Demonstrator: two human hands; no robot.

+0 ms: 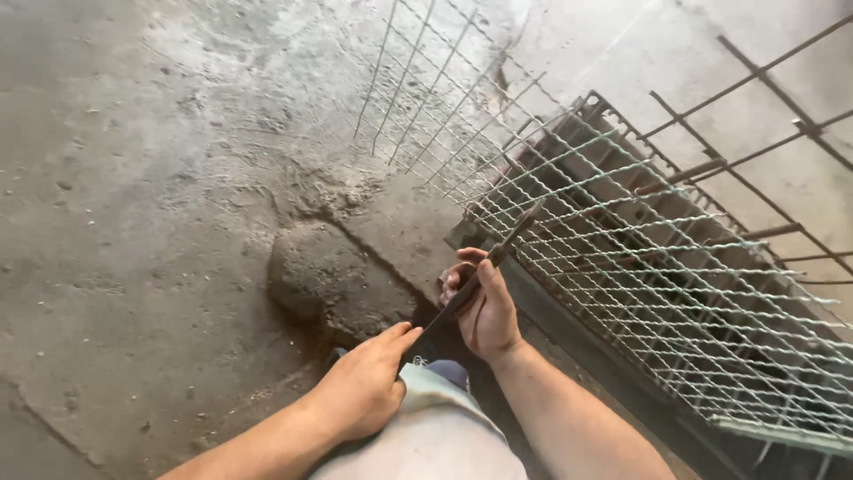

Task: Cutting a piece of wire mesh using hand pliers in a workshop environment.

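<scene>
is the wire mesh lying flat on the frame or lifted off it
Partly lifted: the wire mesh rests on the metal frame nearby, but its far end curls upward off it.

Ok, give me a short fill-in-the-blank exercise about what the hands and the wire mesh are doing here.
1. The right hand grips a long dark ____ tool that slants up toward the mesh.
2. The wire mesh lies over a rusty metal ____ made of bars.
3. The left hand rests on the person's ____, covered in light cloth.
4. The floor is rough grey ____.

Missing words: metal; frame; knee; concrete
</scene>
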